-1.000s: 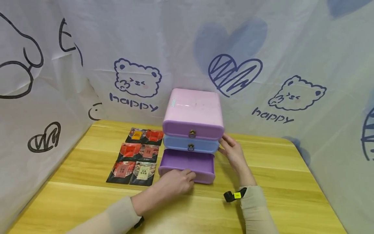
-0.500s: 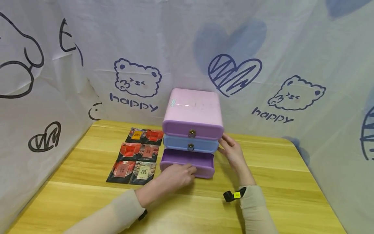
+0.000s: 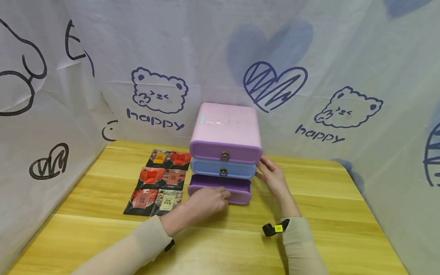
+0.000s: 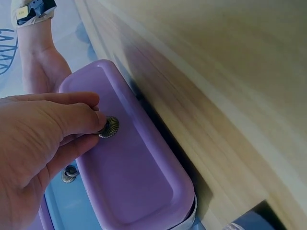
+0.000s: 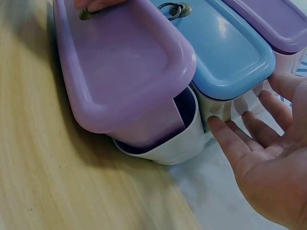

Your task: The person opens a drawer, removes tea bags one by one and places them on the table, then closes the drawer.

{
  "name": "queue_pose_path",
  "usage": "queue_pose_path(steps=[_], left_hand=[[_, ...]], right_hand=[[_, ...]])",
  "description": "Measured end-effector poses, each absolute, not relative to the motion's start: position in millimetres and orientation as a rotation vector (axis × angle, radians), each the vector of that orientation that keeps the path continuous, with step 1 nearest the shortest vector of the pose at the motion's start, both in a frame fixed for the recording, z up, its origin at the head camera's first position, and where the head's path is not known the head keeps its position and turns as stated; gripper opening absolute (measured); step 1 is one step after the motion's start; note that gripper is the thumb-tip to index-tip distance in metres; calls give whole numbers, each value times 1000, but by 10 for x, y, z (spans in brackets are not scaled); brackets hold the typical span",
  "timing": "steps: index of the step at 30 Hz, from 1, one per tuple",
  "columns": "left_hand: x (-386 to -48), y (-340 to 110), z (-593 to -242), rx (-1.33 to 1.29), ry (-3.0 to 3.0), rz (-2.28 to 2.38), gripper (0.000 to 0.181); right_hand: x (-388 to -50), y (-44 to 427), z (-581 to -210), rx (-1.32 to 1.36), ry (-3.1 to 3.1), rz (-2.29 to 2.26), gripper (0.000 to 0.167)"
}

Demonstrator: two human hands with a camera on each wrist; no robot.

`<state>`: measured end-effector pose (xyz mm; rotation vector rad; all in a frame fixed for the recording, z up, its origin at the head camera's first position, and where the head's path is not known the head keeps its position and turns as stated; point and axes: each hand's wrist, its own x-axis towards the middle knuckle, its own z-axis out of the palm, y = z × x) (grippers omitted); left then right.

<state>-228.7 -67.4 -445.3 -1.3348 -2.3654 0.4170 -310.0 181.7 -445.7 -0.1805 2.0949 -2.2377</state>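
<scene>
A small three-tier drawer box (image 3: 227, 122) with a pink top stands near the back of the table. Its purple bottom drawer (image 3: 238, 197) is pulled partway out, while the blue middle drawer (image 3: 206, 168) and purple top drawer (image 3: 203, 150) sit closed. My left hand (image 3: 207, 201) pinches the brass pull (image 4: 111, 127) on the bottom drawer between thumb and fingers. At the box's right side is my right hand (image 3: 275, 181), its fingers (image 5: 230, 139) extended against or close to the side wall beside the blue drawer; exact contact is hard to tell.
Several flat food packets, among them a red packet (image 3: 151, 177) and a pale-labelled packet (image 3: 167, 202), lie in rows left of the box. A white printed cloth (image 3: 220, 49) hangs behind the wooden table (image 3: 330, 214).
The bottom drawer has slid inward, away from me, and my left hand has moved forward with it. My right hand has stayed at the box's side.
</scene>
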Motion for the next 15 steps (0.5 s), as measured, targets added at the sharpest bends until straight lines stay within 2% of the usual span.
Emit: queue_pose_path(steps=[15], left_hand=[[-2434, -660, -4460, -1310, -2333, 444, 23]], right_hand=[[-3094, 1807, -4464, -196, 2108, -2254, 50]])
